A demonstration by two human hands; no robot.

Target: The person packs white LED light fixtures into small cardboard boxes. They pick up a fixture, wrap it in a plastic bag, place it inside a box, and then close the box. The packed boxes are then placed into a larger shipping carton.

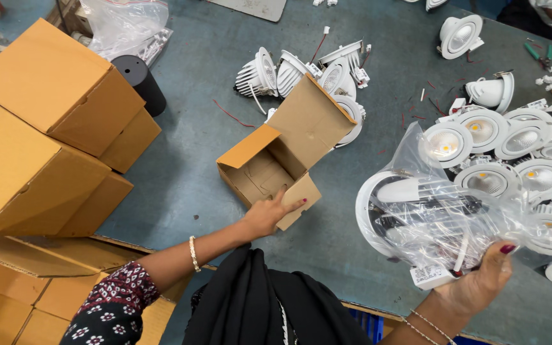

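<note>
Cardboard box (276, 160), flaps open on the table (186, 166), is steadied by the left hand (266, 214) while a bagged lamp (416, 217) is gripped in the right hand (474, 281), level insertion probably needed.

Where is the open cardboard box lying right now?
In the head view the open cardboard box lies on the grey table, centre frame, its flap touched by the left hand, just below a cluster of white downlights.
</note>
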